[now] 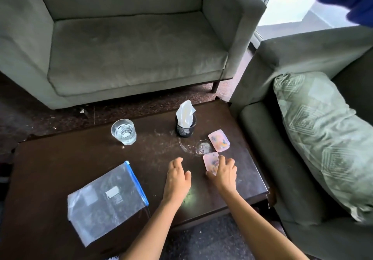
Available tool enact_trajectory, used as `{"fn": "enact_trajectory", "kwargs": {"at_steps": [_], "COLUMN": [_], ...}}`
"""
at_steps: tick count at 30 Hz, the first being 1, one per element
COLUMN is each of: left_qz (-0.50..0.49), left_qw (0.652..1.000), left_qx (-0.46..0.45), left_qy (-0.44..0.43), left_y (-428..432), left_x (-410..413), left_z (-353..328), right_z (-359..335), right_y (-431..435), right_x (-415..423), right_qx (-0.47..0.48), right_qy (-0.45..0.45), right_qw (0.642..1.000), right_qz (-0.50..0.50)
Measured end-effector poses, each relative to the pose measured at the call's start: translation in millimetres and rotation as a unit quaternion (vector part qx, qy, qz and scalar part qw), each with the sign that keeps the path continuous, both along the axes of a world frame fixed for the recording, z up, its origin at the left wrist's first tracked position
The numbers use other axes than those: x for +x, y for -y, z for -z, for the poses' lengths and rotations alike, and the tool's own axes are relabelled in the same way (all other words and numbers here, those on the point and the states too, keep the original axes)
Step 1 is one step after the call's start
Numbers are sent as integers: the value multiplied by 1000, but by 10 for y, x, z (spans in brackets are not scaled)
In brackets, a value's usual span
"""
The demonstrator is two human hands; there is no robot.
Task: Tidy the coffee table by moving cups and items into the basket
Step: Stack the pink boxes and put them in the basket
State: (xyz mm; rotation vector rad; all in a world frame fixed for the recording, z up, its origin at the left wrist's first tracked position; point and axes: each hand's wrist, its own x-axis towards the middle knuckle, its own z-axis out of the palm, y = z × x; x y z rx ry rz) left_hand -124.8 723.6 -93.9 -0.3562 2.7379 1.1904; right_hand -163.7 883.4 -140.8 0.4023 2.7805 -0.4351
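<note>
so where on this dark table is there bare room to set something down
Widest bare stretch of the dark wooden table: between the clear drinking glass and the blue-zip plastic bag. Crowded on the right, around the black mesh cup, two pink square coasters and both hands, left, right.

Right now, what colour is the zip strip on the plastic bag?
Blue. The strip runs along the right edge of the clear plastic bag, seen in the head view.
</note>
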Motion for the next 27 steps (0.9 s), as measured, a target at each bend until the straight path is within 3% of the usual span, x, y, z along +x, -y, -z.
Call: {"fn": "enact_trajectory", "kwargs": {"at_steps": [4,8,11,13,15,17,19,21,22,23,25,27], "left_qz": [6,7,-20,-65,-100,-91,-67,-53,-54,-58,-68,-72], "left_qw": [1000,999,996,990,979,974,975,976,977,978,977,976], "left_qx": [2,7,44,83,115,121,114,111,110,108,110,117], "left_qy": [20,46,72,98,134,166,180,178,174,171,169,168], "left_y": [-39,2,38,62,91,122,131,115,105,93,78,63], "left_x": [9,6,-31,-94,-159,-196,-204,-202,-209,-218,-243,-274], "left_z": [97,187,253,283,306,349,387,413,423,431,448,479], "right_z": [118,201,195,140,126,119,88,86,92,139,164,148], "right_y": [12,36,88,179,274,351,387,400,399,380,315,209], "right_x": [-16,-24,0,21,45,56,46,19,-4,-34,-95,-201], "right_qx": [-66,-101,-243,-381,-525,-592,-607,-599,-575,-533,-384,-232], "right_qy": [12,-24,-35,27,127,183,191,181,176,171,153,78], "right_qw": [996,993,965,911,808,728,700,702,725,765,881,961], "right_qz": [57,49,94,152,235,292,325,340,336,319,229,129]}}
